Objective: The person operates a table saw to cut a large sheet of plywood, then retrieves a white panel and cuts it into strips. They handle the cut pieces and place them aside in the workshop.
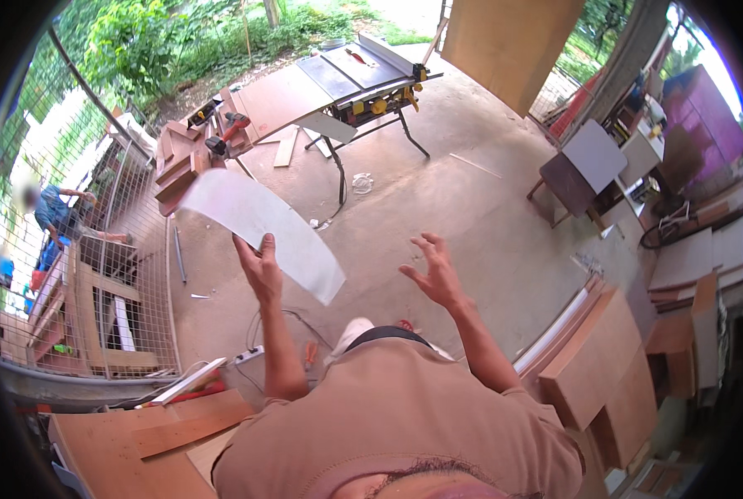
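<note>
My left hand (pixel 261 273) is closed on the edge of a long, thin white panel (pixel 259 220), its thumb lying on the upper face. The panel is tilted and reaches away to the far left, over the concrete floor. What the fingers do beneath it is hidden. My right hand (pixel 438 273) is raised over the floor with its fingers spread, holding nothing. It is well apart from the panel's near right end.
Ahead stands a table saw (pixel 356 66) on folding legs, beside a red cordless drill (pixel 237 125). A power strip (pixel 249 355) and orange-handled pliers (pixel 311 353) lie near my feet. Wooden boxes (pixel 588 358) stand right. Behind a mesh fence (pixel 151 274), a person (pixel 55 209) is left.
</note>
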Action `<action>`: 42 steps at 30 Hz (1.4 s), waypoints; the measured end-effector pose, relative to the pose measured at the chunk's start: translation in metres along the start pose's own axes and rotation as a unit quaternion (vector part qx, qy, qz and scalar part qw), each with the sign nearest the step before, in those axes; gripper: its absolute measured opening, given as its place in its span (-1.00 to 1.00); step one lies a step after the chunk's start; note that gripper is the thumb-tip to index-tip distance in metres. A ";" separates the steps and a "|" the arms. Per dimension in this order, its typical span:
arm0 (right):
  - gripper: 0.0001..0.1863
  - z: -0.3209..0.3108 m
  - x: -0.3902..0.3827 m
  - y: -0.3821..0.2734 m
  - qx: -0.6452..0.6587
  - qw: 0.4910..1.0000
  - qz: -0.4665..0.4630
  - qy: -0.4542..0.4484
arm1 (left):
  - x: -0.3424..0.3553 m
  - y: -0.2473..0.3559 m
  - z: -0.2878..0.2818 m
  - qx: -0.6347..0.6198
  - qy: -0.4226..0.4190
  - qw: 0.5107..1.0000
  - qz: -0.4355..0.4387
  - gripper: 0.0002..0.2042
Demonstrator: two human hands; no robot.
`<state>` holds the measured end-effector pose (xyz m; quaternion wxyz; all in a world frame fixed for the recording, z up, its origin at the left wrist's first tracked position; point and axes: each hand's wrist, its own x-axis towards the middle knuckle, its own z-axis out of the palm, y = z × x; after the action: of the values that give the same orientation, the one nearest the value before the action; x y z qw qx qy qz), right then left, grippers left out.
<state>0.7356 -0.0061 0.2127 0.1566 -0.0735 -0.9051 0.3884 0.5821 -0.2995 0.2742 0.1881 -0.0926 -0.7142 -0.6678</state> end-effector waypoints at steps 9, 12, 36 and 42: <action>-0.49 -0.036 0.124 0.182 -0.024 0.986 0.152 0.066 | 0.145 -0.110 0.097 0.100 -0.015 0.994 -0.036 -0.41; -0.51 -0.030 0.158 0.243 -0.045 0.968 0.234 0.073 | 0.212 -0.139 0.144 0.143 -0.016 0.990 -0.004 -0.42; -0.65 0.008 0.711 0.534 0.350 0.837 0.411 -0.086 | 0.345 -0.460 0.331 0.223 -0.001 0.922 -0.316 -0.44; -0.74 0.086 0.877 0.565 0.491 0.760 0.426 0.031 | 0.343 -0.490 0.347 0.176 0.014 0.928 -0.329 -0.44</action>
<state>-0.1116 0.5468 -0.0546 0.0176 -0.3761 -0.4610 0.8036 0.0307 -0.0417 -0.0549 -0.0189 0.1918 -0.8081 -0.5566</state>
